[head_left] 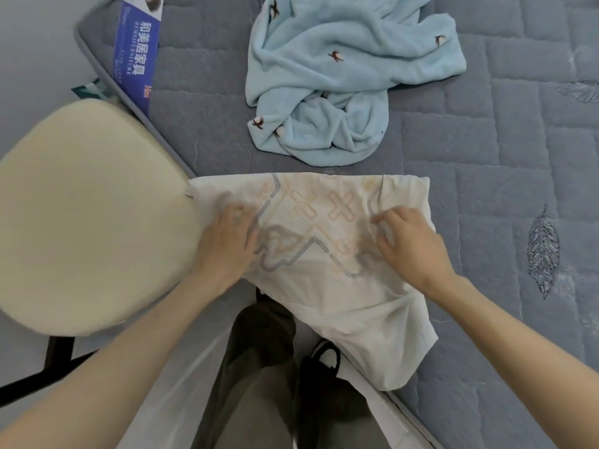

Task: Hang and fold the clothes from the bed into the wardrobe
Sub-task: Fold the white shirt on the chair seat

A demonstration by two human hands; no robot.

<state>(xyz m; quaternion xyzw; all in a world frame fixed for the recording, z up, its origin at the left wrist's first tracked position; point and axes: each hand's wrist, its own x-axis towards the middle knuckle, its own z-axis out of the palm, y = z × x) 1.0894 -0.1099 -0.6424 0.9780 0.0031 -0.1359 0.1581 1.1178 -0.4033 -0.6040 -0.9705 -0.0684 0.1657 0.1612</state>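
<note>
1. White cotton T-shirt with a grey and orange line print (324, 254) lies spread at the centre of the frame. It is on the near edge of the grey quilted mattress (486, 157), and its lower part hangs over that edge.
2. The left hand (227, 244) lies flat on the shirt's left side, fingers straight, pressing the cloth.
3. The right hand (408, 244) rests on the shirt's right side with bent fingers, tips on the cloth. Whether they pinch a fold cannot be told.
4. A crumpled light blue fleece garment with small dark bird motifs (324, 76) lies at upper centre, apart from the shirt.
5. A cream round padded chair seat (87, 215) fills the left, meeting the shirt's left corner.
6. A blue printed label (137, 50) sits on the mattress corner, upper left.
</note>
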